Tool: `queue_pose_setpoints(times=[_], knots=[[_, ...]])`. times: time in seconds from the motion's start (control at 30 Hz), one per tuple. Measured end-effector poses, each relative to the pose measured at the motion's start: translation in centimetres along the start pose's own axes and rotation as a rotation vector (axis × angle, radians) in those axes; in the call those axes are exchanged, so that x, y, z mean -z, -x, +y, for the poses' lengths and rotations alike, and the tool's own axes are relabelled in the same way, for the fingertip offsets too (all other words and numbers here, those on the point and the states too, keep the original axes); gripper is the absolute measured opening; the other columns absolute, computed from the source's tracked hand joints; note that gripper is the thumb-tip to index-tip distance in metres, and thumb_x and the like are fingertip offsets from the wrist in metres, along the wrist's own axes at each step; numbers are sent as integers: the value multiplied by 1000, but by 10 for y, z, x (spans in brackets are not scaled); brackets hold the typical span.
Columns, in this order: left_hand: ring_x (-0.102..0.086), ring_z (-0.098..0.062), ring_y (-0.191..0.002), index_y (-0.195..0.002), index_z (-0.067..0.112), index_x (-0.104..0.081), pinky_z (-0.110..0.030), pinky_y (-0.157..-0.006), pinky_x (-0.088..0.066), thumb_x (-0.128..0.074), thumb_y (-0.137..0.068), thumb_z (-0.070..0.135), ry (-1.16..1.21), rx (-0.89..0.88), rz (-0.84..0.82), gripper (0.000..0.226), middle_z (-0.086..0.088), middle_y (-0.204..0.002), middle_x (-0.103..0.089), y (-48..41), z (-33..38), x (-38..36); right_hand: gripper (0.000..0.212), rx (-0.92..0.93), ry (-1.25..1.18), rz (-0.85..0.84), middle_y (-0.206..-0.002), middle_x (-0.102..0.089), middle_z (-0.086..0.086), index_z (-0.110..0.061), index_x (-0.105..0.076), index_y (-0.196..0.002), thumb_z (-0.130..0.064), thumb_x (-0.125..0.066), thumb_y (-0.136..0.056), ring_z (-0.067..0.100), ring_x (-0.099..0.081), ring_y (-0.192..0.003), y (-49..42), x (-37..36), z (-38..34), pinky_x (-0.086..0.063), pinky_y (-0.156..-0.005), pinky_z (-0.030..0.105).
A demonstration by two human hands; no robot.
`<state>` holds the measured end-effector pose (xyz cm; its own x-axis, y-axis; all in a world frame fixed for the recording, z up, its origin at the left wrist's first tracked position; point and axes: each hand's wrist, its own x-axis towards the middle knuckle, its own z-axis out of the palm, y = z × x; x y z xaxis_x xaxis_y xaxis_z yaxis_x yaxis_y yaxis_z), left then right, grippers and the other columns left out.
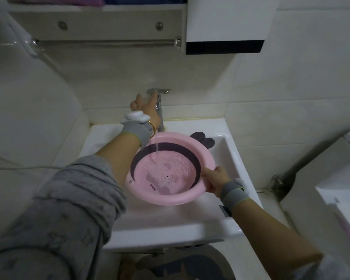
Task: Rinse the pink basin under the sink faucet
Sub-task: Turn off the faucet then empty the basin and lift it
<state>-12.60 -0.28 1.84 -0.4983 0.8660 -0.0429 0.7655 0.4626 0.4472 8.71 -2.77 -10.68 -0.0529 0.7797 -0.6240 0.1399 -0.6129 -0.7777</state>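
The pink basin point(171, 197), round with a dark band inside and two dark ear-shaped tabs on its far rim, sits tilted in the white sink point(233, 164). My right hand point(215, 181) grips its near right rim. A thin stream of water point(157, 147) runs from the chrome faucet point(160, 110) into the basin, where a little water pools. My left hand point(144, 107) reaches up to the faucet, fingers spread, with fingertips touching the lever on top. Both wrists wear grey bands.
A chrome towel bar point(109, 43) and a white cabinet point(226, 27) hang above the sink on the tiled wall. A white fixture point(339, 203) stands at the right, with a grey pipe point(303, 168) between it and the sink. A dark mat point(180, 265) lies on the floor below.
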Motion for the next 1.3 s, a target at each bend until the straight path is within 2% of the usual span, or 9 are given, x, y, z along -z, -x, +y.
queue_pose_setpoints(times=[0.13, 0.37, 0.47, 0.7, 0.83, 0.97, 1.07, 1.13, 1.3], knots=[[5, -34, -150, -152, 39, -3, -49, -121, -11, -54, -87, 23, -165, -52, -79, 85, -9, -163, 9, -16, 6, -5, 35, -6, -7, 26, -110, -50, 20, -9, -37, -106, -2, -60, -81, 41, -60, -99, -2, 8, 2, -55, -78, 58], [-3, -34, -149, -153, 36, -8, -46, -120, -13, -40, -94, 20, -146, -81, 24, 69, -13, -162, 1, -17, 3, -19, 36, -6, 3, 44, -110, -50, 20, -11, -36, -107, -4, -61, -82, 36, -59, -89, -3, 11, 3, -56, -73, 55], [-19, -44, -140, -153, 32, -13, -52, -111, -29, -47, -88, 10, -244, -140, 93, 77, -19, -155, -17, -17, 1, -24, 37, -8, -3, 36, -108, -50, 20, -10, -36, -107, -3, -61, -81, 33, -59, -80, -1, 11, 5, -56, -62, 52], [-20, -38, -142, -149, 40, -16, -49, -115, -25, -43, -85, 40, -329, -180, -101, 69, -11, -157, -17, -15, -14, -13, 35, 26, 53, 13, -107, -52, 19, -11, -38, -105, -6, -64, -81, 33, -61, -81, 5, 2, -1, -54, -51, 44], [-27, -37, -142, -149, 35, -20, -46, -114, -28, -39, -91, 33, -270, 133, -180, 62, -12, -158, -19, 16, -67, -18, 39, 118, 151, 10, -116, -52, 22, -9, -40, -104, -11, -67, -77, 44, -61, -101, 7, -5, -2, -57, -66, 56], [-43, -36, -135, -145, 1, -35, -39, -111, -35, -38, -97, 23, -58, 460, -271, 53, -22, -147, -42, 63, -121, -36, 39, 171, 158, -52, -113, -49, 19, -13, -37, -104, -11, -66, -79, 44, -59, -104, 9, 1, 4, -56, -73, 60], [-64, -32, -82, -119, -1, -54, -35, -70, -52, -39, -96, 22, 192, 510, -343, 36, -20, -94, -65, 88, -134, -45, 34, 128, 35, -121, -112, -49, 20, -13, -37, -107, -2, -60, -83, 42, -58, -98, 3, 16, 20, -53, -78, 63], [-57, -28, -66, -118, 0, -55, -26, -49, -43, -46, -93, 12, 308, 478, -311, 30, -17, -80, -59, 94, -131, -45, 34, 86, -86, -182, -112, -49, 20, -11, -38, -112, 2, -55, -86, 37, -56, -89, -2, 24, 33, -56, -68, 54], [-62, -40, -107, -128, 1, -53, -41, -77, -57, -58, -86, 10, 350, 426, -198, 43, -23, -121, -58, 91, -121, -32, 44, -55, -188, -267, -119, -54, 24, -3, -40, -126, 6, -53, -85, 36, -57, -84, -11, 30, 46, -58, -53, 48]])
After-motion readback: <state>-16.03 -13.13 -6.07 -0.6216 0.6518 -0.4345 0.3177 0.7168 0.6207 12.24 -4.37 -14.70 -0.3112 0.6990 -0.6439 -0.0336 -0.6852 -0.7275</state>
